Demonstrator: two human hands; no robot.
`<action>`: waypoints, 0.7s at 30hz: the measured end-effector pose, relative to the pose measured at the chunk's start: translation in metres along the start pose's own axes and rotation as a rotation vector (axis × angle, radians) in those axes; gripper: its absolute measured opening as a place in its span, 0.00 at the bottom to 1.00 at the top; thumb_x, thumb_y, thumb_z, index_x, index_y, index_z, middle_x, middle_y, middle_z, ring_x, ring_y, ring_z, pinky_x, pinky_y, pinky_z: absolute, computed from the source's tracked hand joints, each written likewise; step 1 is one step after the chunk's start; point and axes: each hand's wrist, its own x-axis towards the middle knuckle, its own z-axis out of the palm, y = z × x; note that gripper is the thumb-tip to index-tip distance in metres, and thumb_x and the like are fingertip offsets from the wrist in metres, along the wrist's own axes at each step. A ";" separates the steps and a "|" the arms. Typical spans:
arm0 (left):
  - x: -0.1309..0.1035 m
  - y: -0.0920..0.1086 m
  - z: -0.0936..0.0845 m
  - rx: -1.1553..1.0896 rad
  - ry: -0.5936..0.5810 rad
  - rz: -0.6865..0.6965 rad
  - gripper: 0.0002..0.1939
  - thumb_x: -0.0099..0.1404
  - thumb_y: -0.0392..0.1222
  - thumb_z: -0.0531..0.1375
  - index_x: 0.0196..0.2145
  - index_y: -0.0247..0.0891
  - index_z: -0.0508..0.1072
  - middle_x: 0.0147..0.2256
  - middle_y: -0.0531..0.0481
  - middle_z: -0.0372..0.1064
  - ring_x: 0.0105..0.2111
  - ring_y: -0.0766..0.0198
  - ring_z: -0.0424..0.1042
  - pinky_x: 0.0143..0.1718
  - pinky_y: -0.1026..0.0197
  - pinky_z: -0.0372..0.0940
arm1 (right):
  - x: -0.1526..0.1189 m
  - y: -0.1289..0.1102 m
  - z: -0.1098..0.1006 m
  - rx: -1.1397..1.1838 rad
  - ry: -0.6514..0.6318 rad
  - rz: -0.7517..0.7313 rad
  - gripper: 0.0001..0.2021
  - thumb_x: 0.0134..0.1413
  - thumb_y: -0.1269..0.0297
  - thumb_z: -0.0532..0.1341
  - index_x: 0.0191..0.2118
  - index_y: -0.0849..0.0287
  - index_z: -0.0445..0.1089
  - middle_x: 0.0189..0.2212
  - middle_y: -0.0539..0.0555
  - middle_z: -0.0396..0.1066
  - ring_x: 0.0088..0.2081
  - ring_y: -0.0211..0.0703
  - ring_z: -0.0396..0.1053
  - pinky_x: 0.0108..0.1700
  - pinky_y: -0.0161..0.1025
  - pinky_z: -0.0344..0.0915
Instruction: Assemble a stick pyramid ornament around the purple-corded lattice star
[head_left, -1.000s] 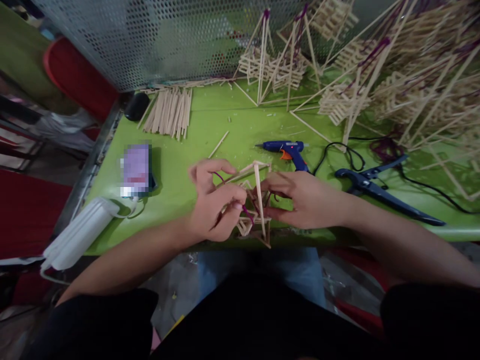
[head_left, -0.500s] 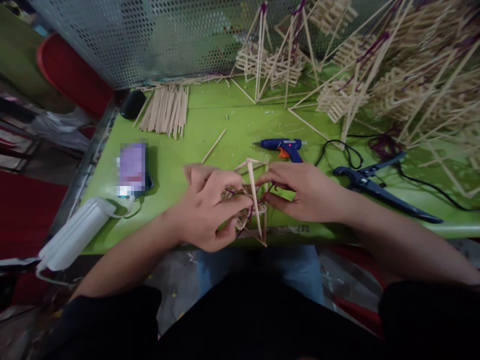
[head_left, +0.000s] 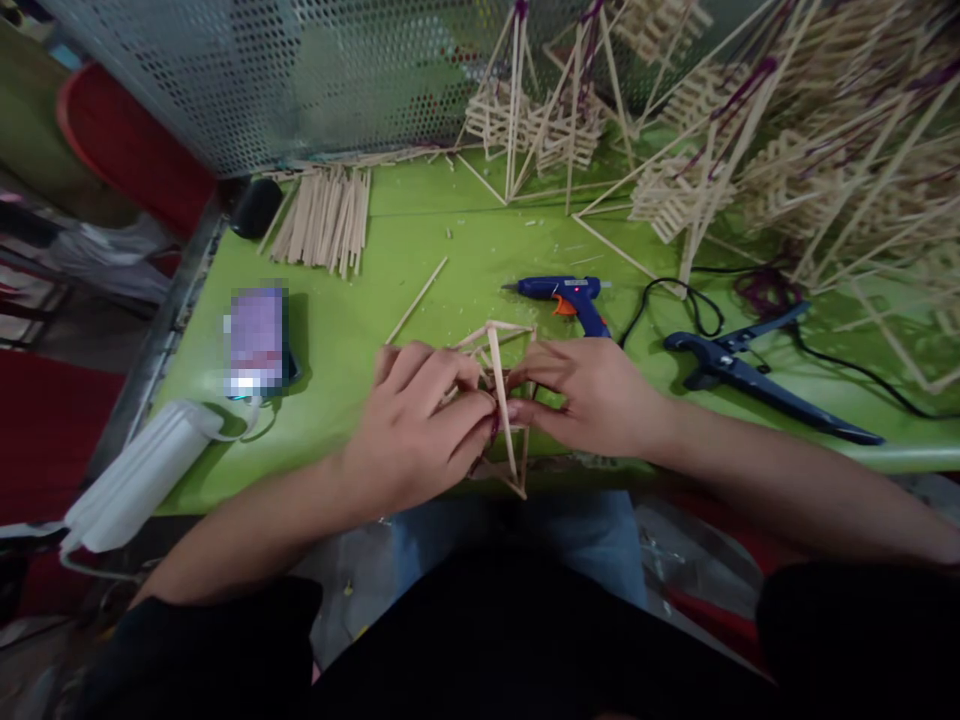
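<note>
The wooden stick frame (head_left: 499,378) is set between the two hands at the front edge of the green table (head_left: 337,330). The purple cord (head_left: 494,424) appears to be pinched by the left hand (head_left: 416,425), its fingers curled and thumb drawn in; the fingers of the right hand (head_left: 600,400) are bent into the frame, but what is gripped there is hidden and cannot be told. If the cord is pulled too hard, a glued joint might be popped or a thin stick snapped; if it is pinched too loosely, it could be lost among the sticks. So near the edge, the frame could be tipped off by a careless push. The glue gun (head_left: 559,289), its red light lit, might be brushed by a straying right hand.
</note>
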 end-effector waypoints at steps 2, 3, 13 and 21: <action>0.001 -0.002 -0.003 -0.069 0.031 -0.001 0.05 0.72 0.35 0.70 0.40 0.42 0.77 0.42 0.45 0.74 0.41 0.54 0.70 0.41 0.48 0.64 | 0.000 0.003 -0.004 -0.010 0.046 -0.002 0.16 0.80 0.52 0.63 0.47 0.57 0.83 0.36 0.56 0.82 0.36 0.48 0.77 0.36 0.44 0.62; 0.001 -0.003 -0.005 -0.101 0.057 0.000 0.05 0.72 0.35 0.69 0.41 0.42 0.77 0.42 0.46 0.73 0.39 0.56 0.70 0.39 0.50 0.66 | 0.000 0.005 -0.008 -0.009 0.065 -0.004 0.14 0.79 0.54 0.63 0.46 0.57 0.83 0.35 0.56 0.81 0.35 0.48 0.75 0.36 0.45 0.61; 0.005 -0.010 -0.013 -0.169 0.177 -0.036 0.06 0.71 0.35 0.68 0.45 0.43 0.80 0.38 0.48 0.77 0.33 0.60 0.75 0.34 0.55 0.70 | 0.000 0.004 -0.034 0.094 0.205 -0.009 0.07 0.75 0.60 0.68 0.40 0.50 0.78 0.31 0.52 0.77 0.31 0.46 0.72 0.34 0.48 0.61; 0.012 0.000 -0.029 -0.329 0.115 -0.208 0.09 0.74 0.30 0.64 0.45 0.41 0.81 0.32 0.54 0.80 0.25 0.69 0.74 0.30 0.65 0.69 | -0.001 0.002 -0.038 -0.023 0.257 -0.040 0.03 0.75 0.64 0.67 0.46 0.55 0.79 0.39 0.55 0.83 0.31 0.42 0.75 0.33 0.42 0.67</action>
